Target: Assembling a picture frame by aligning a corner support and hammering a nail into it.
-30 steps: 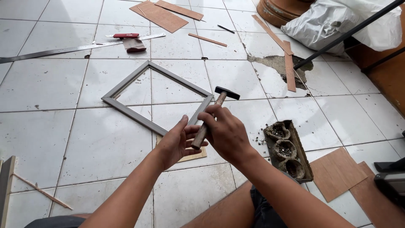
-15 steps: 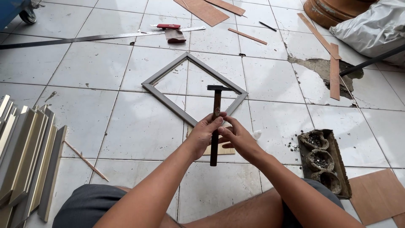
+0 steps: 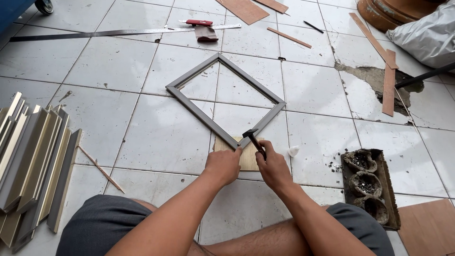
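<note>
I see right hand [image 3: 274, 167] fingers closed around hammer [image 3: 255, 141] at grey frame [image 3: 225, 101] near corner; left hand [image 3: 223, 164] fingers curled, pressing wooden block [image 3: 248, 160].

White tiled floor [image 3: 142, 137] under a grey square frame [image 3: 189, 102], stacked mouldings [image 3: 33, 156], steel ruler [image 3: 109, 32], wood strips [image 3: 388, 87].

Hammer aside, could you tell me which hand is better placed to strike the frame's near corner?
Right: the right hand holds the hammer, head over the frame corner; the left hand rests beside it.
</note>
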